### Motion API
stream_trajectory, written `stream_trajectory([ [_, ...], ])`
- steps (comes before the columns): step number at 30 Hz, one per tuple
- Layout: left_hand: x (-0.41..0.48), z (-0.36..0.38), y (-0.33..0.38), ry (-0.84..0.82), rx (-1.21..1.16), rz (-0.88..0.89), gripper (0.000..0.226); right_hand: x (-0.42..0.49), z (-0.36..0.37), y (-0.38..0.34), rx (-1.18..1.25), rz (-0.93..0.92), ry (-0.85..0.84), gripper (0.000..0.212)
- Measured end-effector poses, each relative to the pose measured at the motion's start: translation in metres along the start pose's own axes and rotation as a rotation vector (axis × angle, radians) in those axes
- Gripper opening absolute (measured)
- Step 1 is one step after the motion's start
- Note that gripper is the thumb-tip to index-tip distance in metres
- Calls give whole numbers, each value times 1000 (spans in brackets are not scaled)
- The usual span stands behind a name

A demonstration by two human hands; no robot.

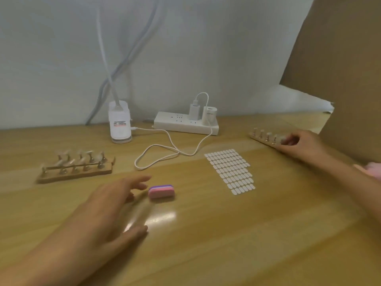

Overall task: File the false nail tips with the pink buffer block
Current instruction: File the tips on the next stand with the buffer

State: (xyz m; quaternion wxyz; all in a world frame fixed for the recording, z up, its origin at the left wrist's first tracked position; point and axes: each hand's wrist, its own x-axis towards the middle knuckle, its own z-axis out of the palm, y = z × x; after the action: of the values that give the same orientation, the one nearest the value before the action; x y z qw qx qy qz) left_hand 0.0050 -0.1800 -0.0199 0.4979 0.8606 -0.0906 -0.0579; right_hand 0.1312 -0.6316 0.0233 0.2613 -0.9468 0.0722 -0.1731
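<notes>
Buffer block: a small pink buffer block (161,191) with rounded ends and a purple layer on top is lying flat on the table (226,234), its long axis running left to right and one pink long side facing the camera.
Left hand: the left hand (107,211) is hovering just left of the block, fingers loosely spread and holding nothing; the fingertips (144,179) are blurring, and they are not touching the block.
Right hand: the right hand (303,144) is sitting on the near end of the right wooden strip (266,137), fingers bent; blur is hiding whether they are gripping it.
Nail tips: pale false nail tips (82,157) are standing on small metal pegs in the left wooden holder (76,172); their shapes are smearing.
Right strip: more pegs are standing along it, and the hand is covering its end.
Table: glossy wood grain is throwing back a bright glare near the block.
Sticker sheet: white oval tabs (231,171) are lying in rows right of the block.
Background: a white power strip (185,124), a looped white cable (165,149) and a white lamp clamp (120,122) are sitting by the wall.
Cut off: brown cardboard (340,69) is running out of frame.
</notes>
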Motion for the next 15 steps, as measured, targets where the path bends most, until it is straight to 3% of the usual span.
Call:
stream_trajectory([
  [2,7,11,19,42,324,19,48,21,3,12,-68,73,-2,20],
  [3,3,14,28,61,454,112,46,29,4,16,-104,101,-4,21],
  [5,2,22,48,-2,510,241,35,44,7,22,-181,158,3,27],
  [9,40,55,69,-46,589,432,44,61,10,24,-131,236,53,50],
  [15,70,70,78,-66,593,526,24,58,19,27,95,-22,8,32],
])
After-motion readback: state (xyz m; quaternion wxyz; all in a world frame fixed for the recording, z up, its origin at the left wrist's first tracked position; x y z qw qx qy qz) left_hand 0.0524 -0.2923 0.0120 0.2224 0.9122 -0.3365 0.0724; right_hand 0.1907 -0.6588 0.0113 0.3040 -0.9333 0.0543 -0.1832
